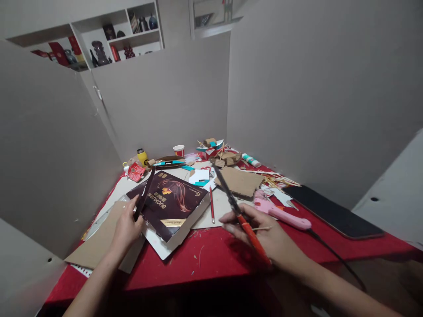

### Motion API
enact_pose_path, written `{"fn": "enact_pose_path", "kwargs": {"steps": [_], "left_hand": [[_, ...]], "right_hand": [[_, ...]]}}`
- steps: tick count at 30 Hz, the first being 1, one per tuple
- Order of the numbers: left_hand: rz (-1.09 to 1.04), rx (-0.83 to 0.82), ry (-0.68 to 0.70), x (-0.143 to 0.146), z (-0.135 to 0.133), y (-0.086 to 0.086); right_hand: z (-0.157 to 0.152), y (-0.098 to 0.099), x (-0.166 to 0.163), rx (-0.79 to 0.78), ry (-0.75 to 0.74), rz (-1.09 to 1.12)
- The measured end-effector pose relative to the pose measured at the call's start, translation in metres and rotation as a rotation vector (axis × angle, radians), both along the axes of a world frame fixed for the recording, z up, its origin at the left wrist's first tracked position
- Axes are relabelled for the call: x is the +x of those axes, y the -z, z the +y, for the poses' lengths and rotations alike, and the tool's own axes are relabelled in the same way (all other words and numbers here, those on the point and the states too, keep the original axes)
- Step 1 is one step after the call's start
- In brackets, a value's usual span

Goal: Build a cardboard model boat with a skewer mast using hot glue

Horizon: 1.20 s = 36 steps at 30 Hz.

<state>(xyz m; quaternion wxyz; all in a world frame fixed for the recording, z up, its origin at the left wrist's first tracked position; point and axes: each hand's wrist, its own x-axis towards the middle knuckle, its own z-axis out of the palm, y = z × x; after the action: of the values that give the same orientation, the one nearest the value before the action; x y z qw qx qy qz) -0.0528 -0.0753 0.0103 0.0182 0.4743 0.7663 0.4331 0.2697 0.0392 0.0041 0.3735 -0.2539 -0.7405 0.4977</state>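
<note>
My left hand [127, 222] is closed on a narrow dark cardboard strip [145, 191], held upright beside the dark printed box [175, 198]; I cannot tell whether the strip is joined to it. The box lies flat, its pale cut side facing me. Scissors [248, 233] with orange handles, seen nearly edge-on, are gripped in my right hand [261, 226], their dark blades pointing up and away over the table. A thin stick-like piece [262, 228] shows by those fingers. Just left of the right hand lies a red pencil [212, 206].
A pink glue gun [284, 215] with a cord and a black phone [333, 212] lie at right. Brown cardboard [239, 179], a paper cup [179, 150], a yellow bottle [142, 156] and scraps fill the back. More cardboard [99, 237] lies at left. Grey panels [172, 101] enclose the red table.
</note>
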Motion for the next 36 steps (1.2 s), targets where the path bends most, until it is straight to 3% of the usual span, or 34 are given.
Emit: {"fn": "enact_pose_path", "kwargs": {"steps": [4,7,12,17,22,25,29,36], "left_hand": [[-0.2,0.061,0.034,0.004,-0.001,-0.007],[-0.351,0.112,0.055,0.005,-0.001,-0.01],[-0.633,0.173,0.058,0.0,-0.002,-0.015],[-0.867,0.204,0.065,-0.012,-0.002,-0.014],[-0.949,0.257,0.033,-0.02,-0.016,-0.016],[-0.943,0.292,-0.001,-0.02,-0.042,-0.027],[-0.945,0.216,-0.11,-0.015,-0.101,-0.037],[-0.97,0.039,-0.348,0.017,-0.202,-0.017]], "right_hand": [[0.011,-0.014,-0.023,0.337,-0.058,-0.015],[0.009,-0.022,-0.042,0.489,-0.149,-0.044],[0.009,-0.016,-0.073,0.737,-0.248,-0.078],[0.021,0.002,-0.091,0.843,-0.311,-0.22],[0.026,0.013,-0.089,0.897,-0.282,-0.258],[0.026,0.012,-0.082,0.884,-0.279,-0.229],[0.031,0.008,-0.07,0.866,-0.246,-0.153],[0.046,0.013,-0.069,0.936,-0.242,-0.183]]}}
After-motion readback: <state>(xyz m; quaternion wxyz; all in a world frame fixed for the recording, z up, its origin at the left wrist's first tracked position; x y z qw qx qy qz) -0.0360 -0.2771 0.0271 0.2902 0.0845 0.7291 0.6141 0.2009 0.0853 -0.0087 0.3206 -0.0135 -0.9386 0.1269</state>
